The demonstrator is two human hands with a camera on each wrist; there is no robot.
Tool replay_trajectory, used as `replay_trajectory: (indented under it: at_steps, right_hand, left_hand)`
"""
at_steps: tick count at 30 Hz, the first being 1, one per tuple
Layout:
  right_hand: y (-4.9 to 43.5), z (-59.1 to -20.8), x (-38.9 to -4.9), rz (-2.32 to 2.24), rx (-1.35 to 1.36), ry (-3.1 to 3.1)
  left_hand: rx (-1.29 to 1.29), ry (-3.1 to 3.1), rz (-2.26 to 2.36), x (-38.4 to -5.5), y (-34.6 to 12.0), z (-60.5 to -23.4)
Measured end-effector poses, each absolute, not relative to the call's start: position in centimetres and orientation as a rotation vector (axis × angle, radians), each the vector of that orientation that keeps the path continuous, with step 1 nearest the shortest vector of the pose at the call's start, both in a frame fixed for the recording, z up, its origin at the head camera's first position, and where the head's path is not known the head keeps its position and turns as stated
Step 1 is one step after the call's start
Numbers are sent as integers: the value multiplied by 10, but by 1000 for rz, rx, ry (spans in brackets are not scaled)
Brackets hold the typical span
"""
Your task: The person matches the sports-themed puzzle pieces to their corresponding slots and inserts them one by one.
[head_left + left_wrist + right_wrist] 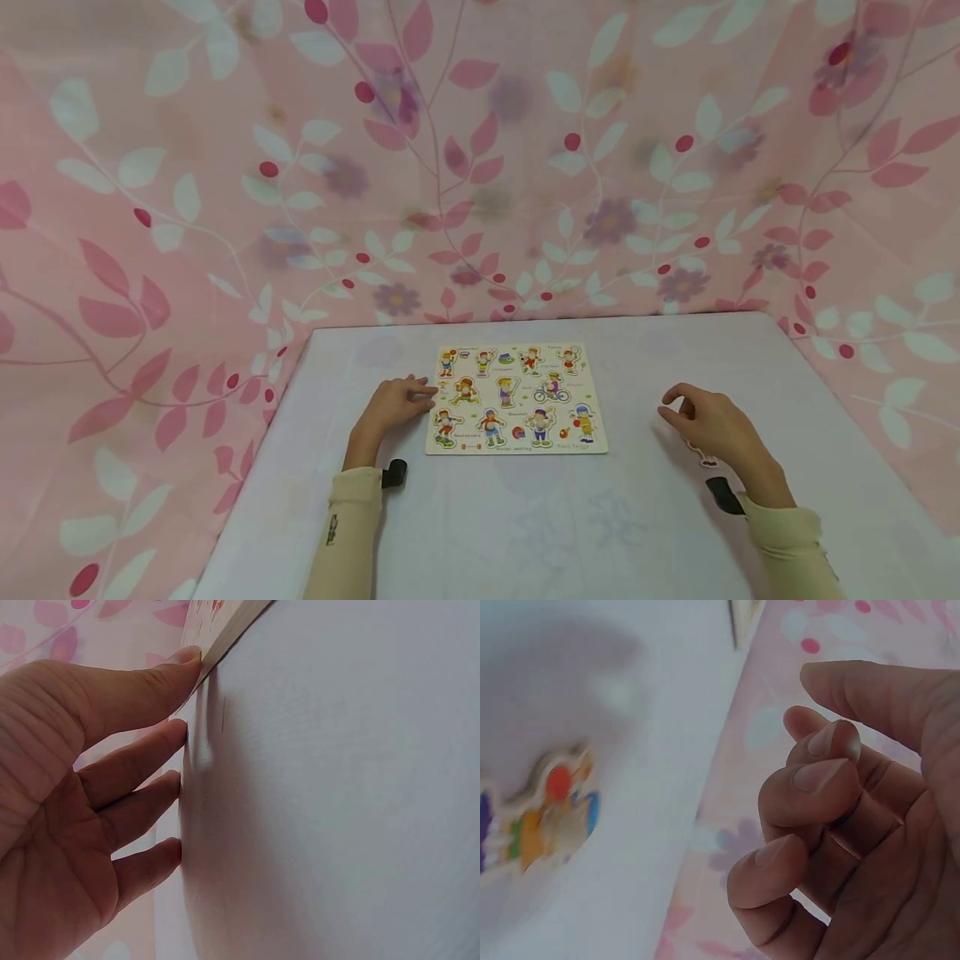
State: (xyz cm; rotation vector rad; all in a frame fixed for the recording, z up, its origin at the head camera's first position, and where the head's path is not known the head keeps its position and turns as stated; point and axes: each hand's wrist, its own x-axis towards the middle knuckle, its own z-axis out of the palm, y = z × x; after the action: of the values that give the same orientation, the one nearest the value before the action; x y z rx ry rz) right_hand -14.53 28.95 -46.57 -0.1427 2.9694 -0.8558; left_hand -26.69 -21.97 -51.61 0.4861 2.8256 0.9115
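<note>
A pale wooden puzzle board [487, 400] with several cartoon children in sports poses lies flat on the white table. My left hand [392, 410] rests at the board's left edge, its fingers relaxed. In the left wrist view the thumb [154, 690] touches the board's side, and the other fingertips reach the tabletop. To the right of the board, my right hand [708, 423] hovers with loosely curled fingers and nothing between them. Beneath it lies a loose puzzle piece [705, 458], mostly hidden by the hand; the right wrist view shows this figure piece [551, 817] with a red ball.
White cloth covers the table [510, 525]. A pink curtain [480, 167] printed with leaves and flowers hangs behind it and along both sides. Each wrist wears a small black camera, such as the left one [394, 473].
</note>
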Motion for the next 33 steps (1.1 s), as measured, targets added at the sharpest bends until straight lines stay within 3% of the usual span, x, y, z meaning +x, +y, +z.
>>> replay_trajectory:
  at_steps: [11, 33]
  right_hand:
    - [322, -484, -122, -760, -12, 2871]
    - [334, -494, -117, -741, 37, 2871]
  left_hand:
    - [476, 2820, 890, -267, -220, -518]
    - [482, 2811, 877, -269, -220, -517]
